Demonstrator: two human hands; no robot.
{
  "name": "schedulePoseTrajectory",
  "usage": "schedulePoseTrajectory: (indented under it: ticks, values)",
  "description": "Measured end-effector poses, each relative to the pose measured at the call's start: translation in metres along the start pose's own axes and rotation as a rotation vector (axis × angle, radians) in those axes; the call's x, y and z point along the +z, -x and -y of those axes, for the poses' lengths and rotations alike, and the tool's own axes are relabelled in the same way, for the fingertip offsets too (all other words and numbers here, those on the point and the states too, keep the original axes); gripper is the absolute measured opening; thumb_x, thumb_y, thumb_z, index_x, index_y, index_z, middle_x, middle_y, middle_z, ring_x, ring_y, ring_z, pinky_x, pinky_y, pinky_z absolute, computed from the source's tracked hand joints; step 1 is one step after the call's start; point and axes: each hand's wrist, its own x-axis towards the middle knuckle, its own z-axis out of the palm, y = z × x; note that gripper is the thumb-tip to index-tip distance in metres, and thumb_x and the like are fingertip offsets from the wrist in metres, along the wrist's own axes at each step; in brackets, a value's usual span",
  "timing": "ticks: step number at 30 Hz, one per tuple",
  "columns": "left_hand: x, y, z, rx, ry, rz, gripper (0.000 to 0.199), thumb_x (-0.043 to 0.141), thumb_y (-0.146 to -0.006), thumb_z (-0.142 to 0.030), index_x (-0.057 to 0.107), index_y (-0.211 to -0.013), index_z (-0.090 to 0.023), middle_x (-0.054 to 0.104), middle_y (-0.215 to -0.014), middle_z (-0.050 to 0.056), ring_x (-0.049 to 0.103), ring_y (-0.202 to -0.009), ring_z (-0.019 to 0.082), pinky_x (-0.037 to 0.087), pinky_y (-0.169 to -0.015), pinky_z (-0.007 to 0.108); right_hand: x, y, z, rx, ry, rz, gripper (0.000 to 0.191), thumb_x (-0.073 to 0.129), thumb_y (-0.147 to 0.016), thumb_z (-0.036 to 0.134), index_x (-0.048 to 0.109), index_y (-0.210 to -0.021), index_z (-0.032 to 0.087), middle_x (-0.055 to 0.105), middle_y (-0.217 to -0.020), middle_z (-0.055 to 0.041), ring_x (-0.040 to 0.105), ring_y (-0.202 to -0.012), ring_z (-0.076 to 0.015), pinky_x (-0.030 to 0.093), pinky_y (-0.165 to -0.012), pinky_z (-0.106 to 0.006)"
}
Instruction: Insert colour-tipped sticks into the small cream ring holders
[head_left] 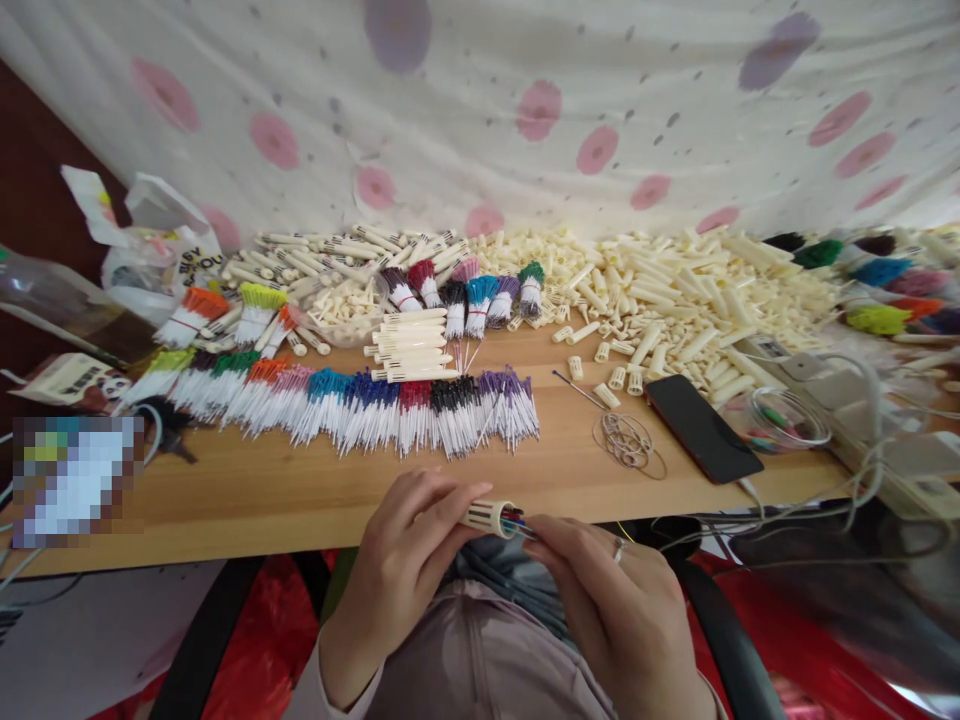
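Observation:
My left hand (pixel 405 550) is wrapped round a cream multicolour pen barrel (pixel 486 516) with dark slots along its side. Its open end points right, and several coloured refill ends (pixel 511 520) show inside the mouth. At that end, the fingers of my right hand (pixel 611 585) are pinched together on what looks like a blue-ended refill, mostly hidden by the fingertips. Beyond my hands, white refills (pixel 375 420) with coloured ends lie in a long row sorted by colour. A stack of cream barrels (pixel 409 347) rests behind that row.
Heaped cream pen parts (pixel 675 290) fill the back of the table (pixel 247 500). Bundled refills (pixel 480 305) stand among them. To the right lie a black phone (pixel 703 428), rubber bands (pixel 628 442), a power strip (pixel 802 385) and cables. A bottle (pixel 67 310) lies at left.

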Motion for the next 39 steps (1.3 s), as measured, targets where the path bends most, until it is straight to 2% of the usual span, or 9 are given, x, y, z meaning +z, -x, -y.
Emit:
schedulePoseTrajectory:
  ticks: [6, 10, 16, 22, 33, 36, 39]
  values:
    - [0.001, 0.004, 0.004, -0.006, -0.069, -0.008, 0.036, 0.050, -0.103, -0.009, 0.060, -0.136, -0.018, 0.063, -0.109, 0.008, 0.058, -0.108, 0.018, 0.048, -0.095, 0.027, 0.003, -0.001, -0.003, -0.038, 0.076, -0.019, 0.015, 0.047, -0.106, 0.009, 0.061, -0.107, 0.015, 0.078, -0.079, -0.0059, 0.075, -0.064, -0.0130, 0.051, -0.061, -0.020]
    - [0.000, 0.001, 0.007, 0.004, -0.116, -0.008, 0.036, 0.051, -0.102, -0.009, 0.061, -0.135, -0.018, 0.062, -0.105, 0.007, 0.058, -0.102, 0.018, 0.049, -0.093, 0.030, 0.006, -0.002, -0.005, -0.047, 0.104, -0.024, 0.014, 0.048, -0.107, 0.014, 0.061, -0.109, 0.015, 0.078, -0.078, -0.0052, 0.074, -0.063, -0.0130, 0.051, -0.061, -0.020]
    - [0.001, -0.002, 0.011, 0.023, -0.083, 0.009, 0.038, 0.047, -0.103, -0.008, 0.059, -0.137, -0.020, 0.062, -0.107, 0.007, 0.059, -0.101, 0.017, 0.050, -0.099, 0.036, 0.010, -0.003, -0.008, -0.043, 0.107, -0.009, 0.013, 0.048, -0.108, 0.015, 0.061, -0.106, 0.015, 0.077, -0.076, -0.0047, 0.074, -0.062, -0.0134, 0.053, -0.061, -0.020]
    - [0.007, 0.000, 0.020, -0.073, 0.000, 0.005, 0.036, 0.050, -0.103, -0.012, 0.059, -0.137, -0.023, 0.062, -0.109, 0.007, 0.060, -0.109, 0.017, 0.052, -0.093, 0.028, 0.013, -0.011, -0.007, -0.013, 0.110, 0.030, 0.018, 0.044, -0.110, 0.019, 0.061, -0.109, 0.015, 0.078, -0.078, -0.0055, 0.074, -0.062, -0.0135, 0.055, -0.064, -0.020]
    - [0.012, -0.005, 0.027, -0.062, 0.042, 0.016, 0.034, 0.051, -0.103, -0.013, 0.061, -0.135, -0.020, 0.063, -0.111, 0.007, 0.060, -0.113, 0.016, 0.050, -0.098, 0.025, 0.020, -0.014, -0.011, 0.021, 0.084, 0.027, 0.017, 0.045, -0.109, 0.017, 0.062, -0.108, 0.014, 0.077, -0.076, -0.0052, 0.074, -0.062, -0.0142, 0.054, -0.061, -0.021]
    - [0.013, -0.005, 0.027, -0.067, 0.037, -0.015, 0.031, 0.051, -0.103, -0.014, 0.063, -0.131, -0.020, 0.065, -0.109, 0.007, 0.063, -0.109, 0.016, 0.052, -0.094, 0.025, 0.018, -0.015, -0.012, 0.025, 0.073, 0.031, 0.017, 0.044, -0.109, 0.017, 0.061, -0.109, 0.015, 0.077, -0.078, -0.0044, 0.074, -0.062, -0.0135, 0.053, -0.060, -0.020]
    - [0.013, -0.004, 0.027, -0.072, 0.005, -0.095, 0.029, 0.054, -0.102, -0.013, 0.066, -0.127, -0.021, 0.068, -0.105, 0.006, 0.065, -0.104, 0.017, 0.055, -0.092, 0.027, 0.016, -0.016, -0.012, 0.037, 0.067, 0.029, 0.016, 0.045, -0.109, 0.017, 0.061, -0.108, 0.016, 0.078, -0.078, -0.0046, 0.074, -0.062, -0.0132, 0.051, -0.059, -0.021]
